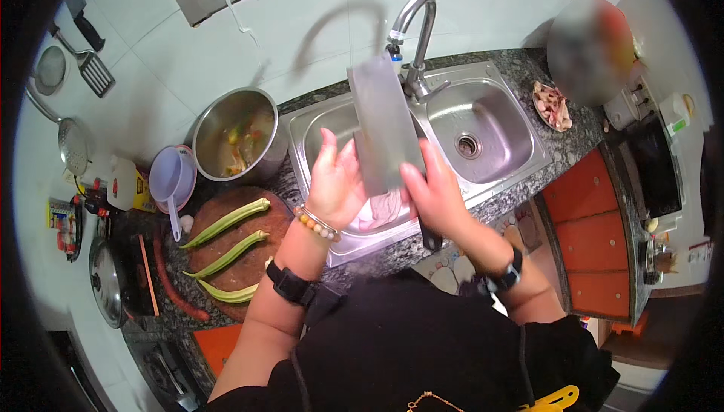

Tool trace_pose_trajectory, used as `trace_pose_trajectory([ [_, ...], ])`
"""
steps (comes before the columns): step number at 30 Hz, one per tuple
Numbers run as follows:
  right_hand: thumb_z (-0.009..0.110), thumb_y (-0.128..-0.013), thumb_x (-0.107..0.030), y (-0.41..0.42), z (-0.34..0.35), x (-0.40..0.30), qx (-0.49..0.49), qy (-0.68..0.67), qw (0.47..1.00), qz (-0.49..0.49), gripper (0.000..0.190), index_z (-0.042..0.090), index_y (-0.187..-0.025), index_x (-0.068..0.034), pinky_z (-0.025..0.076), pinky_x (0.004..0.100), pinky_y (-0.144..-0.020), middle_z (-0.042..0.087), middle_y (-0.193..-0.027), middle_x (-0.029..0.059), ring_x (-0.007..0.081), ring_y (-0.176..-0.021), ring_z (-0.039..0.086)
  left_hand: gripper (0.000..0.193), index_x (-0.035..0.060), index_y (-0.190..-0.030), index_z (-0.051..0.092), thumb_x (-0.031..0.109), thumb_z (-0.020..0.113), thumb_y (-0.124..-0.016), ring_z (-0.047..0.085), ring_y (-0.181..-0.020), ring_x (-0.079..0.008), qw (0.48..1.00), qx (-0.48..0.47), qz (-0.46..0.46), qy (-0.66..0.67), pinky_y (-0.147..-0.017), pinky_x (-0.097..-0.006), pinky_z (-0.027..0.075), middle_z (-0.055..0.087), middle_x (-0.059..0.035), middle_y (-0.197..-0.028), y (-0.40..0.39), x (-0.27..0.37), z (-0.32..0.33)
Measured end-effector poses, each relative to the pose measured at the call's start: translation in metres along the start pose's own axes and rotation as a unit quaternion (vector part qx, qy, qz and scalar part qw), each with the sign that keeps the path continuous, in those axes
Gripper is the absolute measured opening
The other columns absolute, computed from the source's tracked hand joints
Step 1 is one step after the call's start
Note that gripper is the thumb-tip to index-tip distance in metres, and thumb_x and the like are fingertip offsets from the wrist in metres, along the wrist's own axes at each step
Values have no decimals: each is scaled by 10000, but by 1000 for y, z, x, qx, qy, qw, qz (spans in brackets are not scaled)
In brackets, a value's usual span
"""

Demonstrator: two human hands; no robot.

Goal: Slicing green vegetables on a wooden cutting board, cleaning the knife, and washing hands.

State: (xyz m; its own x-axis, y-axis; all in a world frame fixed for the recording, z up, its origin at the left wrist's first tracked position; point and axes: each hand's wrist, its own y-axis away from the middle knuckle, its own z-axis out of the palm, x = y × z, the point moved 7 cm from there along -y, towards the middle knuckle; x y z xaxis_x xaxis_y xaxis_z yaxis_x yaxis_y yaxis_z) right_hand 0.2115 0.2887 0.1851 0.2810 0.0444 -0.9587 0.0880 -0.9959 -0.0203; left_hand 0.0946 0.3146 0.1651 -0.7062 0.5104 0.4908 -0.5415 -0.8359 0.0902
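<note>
A wide metal cleaver [384, 123] is raised over the left sink basin, its blade blurred. My right hand [432, 191] grips it near the blade's lower end, thumb on the flat. Its black handle [431, 237] shows below that hand. Beside the blade's left edge, my left hand [336, 191] is palm up with the thumb apart; the blade hides some fingertips, so contact is unclear. A pale pink cloth [380, 211] lies partly hidden beneath the blade. Behind stands the curved faucet [423, 44].
Left of the double sink [512, 112], a deep pot [235, 134] holds liquid and food pieces. Several ridge gourds [226, 222] lie on a round cutting board [218, 202]. A lilac handled strainer or dipper [169, 177] is nearby. A plate of raw meat or bones [551, 106] sits right of the sink.
</note>
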Motion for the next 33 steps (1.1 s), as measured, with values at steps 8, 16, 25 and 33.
trace_pose_trajectory([
  [8, 431, -907, -109, 13, -21, -16, -20, -90, 994, 62, 271, 379, -1162, -34, 379, 206, -358, 514, -598, 35, 82, -390, 450, 766, 32, -1309, 367, 640, 183, -882, 507, -1100, -249, 997, 4, 1, 74, -969, -408, 386, 513, -138, -1216, -2, 10, -21],
  [16, 458, -905, -126, -11, -1, -6, 21, -3, 1000, -2, 280, 392, -1162, -37, 376, 221, -358, 517, -592, 34, 85, -380, 447, 763, 32, -1304, 366, 639, 177, -883, 512, -1122, -241, 1000, 13, -4, -9, -941, -383, 425, 504, -128, -1236, 2, 9, -6],
  [25, 615, -814, -81, -18, -86, -65, 155, 304, 865, -368, 276, 544, -1080, -91, 467, 293, -513, 604, -681, 105, 248, -546, 592, 876, 40, -1373, 268, 714, 165, -823, 358, -1245, -418, 983, -77, -162, 45, -928, -485, 428, 311, -306, -1354, 16, 0, -13],
  [33, 582, -711, -74, -14, -79, -46, 45, 539, 717, -440, 315, 612, -1018, -143, 461, 451, -888, 601, -989, 65, 220, -903, 591, 920, 8, -1377, 248, 732, 183, -813, 578, -1012, -367, 967, -60, -246, -26, -827, -486, 495, 498, -174, -1243, 27, 9, -18],
])
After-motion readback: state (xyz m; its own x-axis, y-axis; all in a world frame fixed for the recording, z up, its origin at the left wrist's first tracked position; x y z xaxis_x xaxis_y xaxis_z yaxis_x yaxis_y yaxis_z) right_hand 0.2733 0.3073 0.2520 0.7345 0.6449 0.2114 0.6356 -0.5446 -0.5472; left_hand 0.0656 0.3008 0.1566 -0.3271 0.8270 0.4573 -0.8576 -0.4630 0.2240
